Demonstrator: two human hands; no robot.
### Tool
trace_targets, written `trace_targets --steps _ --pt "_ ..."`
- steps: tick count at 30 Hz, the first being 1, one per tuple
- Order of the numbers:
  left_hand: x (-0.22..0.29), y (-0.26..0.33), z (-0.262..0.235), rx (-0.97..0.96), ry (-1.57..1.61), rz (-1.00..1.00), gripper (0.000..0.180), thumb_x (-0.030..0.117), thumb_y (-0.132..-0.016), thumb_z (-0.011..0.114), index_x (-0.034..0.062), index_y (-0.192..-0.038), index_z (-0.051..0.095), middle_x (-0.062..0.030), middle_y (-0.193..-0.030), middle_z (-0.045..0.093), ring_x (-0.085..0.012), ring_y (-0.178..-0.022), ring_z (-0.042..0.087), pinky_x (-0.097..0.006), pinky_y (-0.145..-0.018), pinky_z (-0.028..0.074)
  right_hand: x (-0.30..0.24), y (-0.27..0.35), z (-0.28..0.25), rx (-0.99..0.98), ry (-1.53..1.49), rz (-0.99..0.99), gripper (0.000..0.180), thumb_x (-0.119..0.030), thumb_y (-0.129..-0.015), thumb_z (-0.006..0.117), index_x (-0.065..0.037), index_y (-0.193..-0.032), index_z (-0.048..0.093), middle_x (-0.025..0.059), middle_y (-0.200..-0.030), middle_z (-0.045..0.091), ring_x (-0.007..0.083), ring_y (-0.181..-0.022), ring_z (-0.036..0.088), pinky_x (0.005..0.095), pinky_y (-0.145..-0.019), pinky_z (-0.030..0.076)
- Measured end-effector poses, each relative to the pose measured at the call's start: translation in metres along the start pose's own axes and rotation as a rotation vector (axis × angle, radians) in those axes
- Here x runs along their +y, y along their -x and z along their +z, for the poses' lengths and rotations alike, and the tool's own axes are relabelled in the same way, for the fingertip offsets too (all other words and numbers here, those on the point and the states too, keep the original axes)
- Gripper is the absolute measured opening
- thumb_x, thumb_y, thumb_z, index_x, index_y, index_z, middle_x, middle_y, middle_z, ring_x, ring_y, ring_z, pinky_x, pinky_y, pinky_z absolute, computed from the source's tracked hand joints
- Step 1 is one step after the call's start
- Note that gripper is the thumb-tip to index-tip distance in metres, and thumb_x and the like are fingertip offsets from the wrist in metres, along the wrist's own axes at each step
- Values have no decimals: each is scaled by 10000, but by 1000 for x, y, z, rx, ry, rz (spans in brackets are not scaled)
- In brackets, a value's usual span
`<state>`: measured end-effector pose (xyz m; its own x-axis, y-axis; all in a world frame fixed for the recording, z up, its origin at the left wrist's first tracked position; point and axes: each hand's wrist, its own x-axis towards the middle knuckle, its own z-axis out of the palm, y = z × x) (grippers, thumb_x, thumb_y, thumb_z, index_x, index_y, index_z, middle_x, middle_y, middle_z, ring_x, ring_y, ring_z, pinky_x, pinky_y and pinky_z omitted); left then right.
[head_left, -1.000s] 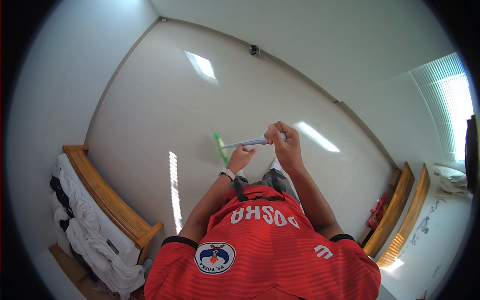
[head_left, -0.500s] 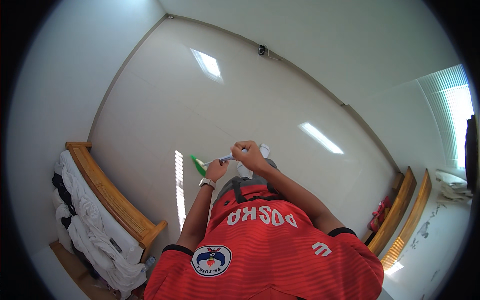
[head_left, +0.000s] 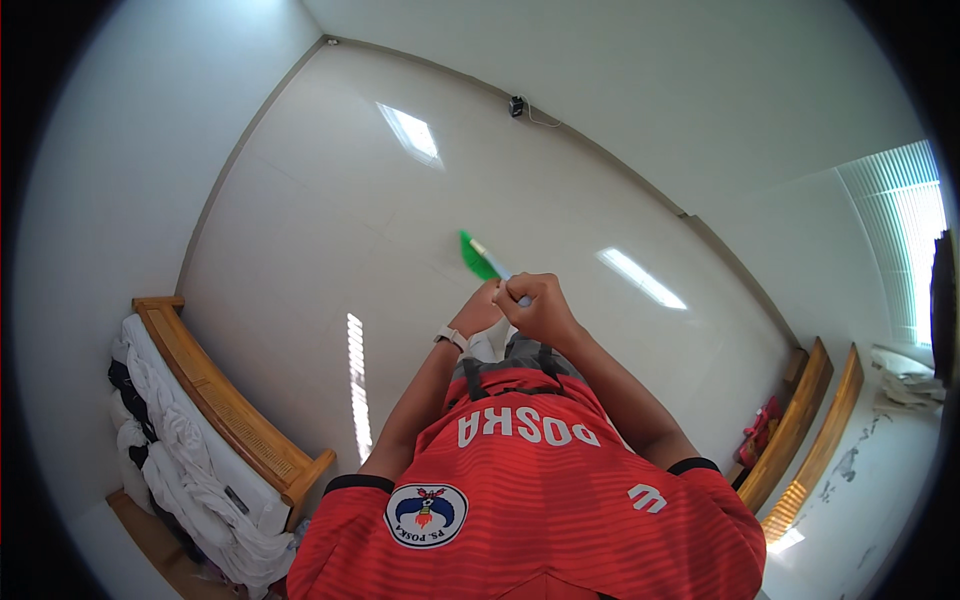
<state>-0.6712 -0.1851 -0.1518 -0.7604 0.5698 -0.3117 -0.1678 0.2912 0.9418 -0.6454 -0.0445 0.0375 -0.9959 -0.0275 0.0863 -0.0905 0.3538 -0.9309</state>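
Observation:
A broom with a green head (head_left: 474, 258) and a pale handle (head_left: 493, 262) slants over the floor in front of me. My right hand (head_left: 541, 306) is closed in a fist around the handle's upper part. Just left of it and lower down, my left hand (head_left: 479, 309), with a pale watch on the wrist, curls round the handle too; its fingers are partly hidden. Beyond my hands, the green head points away from me and is slightly blurred. Part of my feet shows below the hands.
On the left stands a wooden bed frame (head_left: 215, 385) with rumpled white bedding (head_left: 190, 450). Wooden boards (head_left: 790, 435) and a red item (head_left: 762, 430) lie at the right. A small black device with a cable (head_left: 517, 106) sits by the far wall. Light patches shine on the pale tile floor (head_left: 300, 220).
The broom head has swung from the left to farther ahead and right. Both hands have moved right with the handle, the left one now closer to the right.

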Motion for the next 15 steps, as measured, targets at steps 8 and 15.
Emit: trace_targets --steps 8,15 --pt "36 -21 9 59 -100 315 355 240 -940 577 19 -1215 540 -117 -1052 645 -194 -866 616 -308 -803 500 98 -19 -3 13 198 -166 182 -44 -738 657 12 -609 542 163 -674 578 338 -638 586 428 -600 463" --pt "9 2 4 -72 99 -133 376 288 -968 558 40 -1248 532 -68 -1114 624 -114 -820 611 -264 -762 485 113 -69 -30 401 162 20 253 -73 -794 646 24 -613 499 140 -544 475 229 -499 457 375 -523 384"
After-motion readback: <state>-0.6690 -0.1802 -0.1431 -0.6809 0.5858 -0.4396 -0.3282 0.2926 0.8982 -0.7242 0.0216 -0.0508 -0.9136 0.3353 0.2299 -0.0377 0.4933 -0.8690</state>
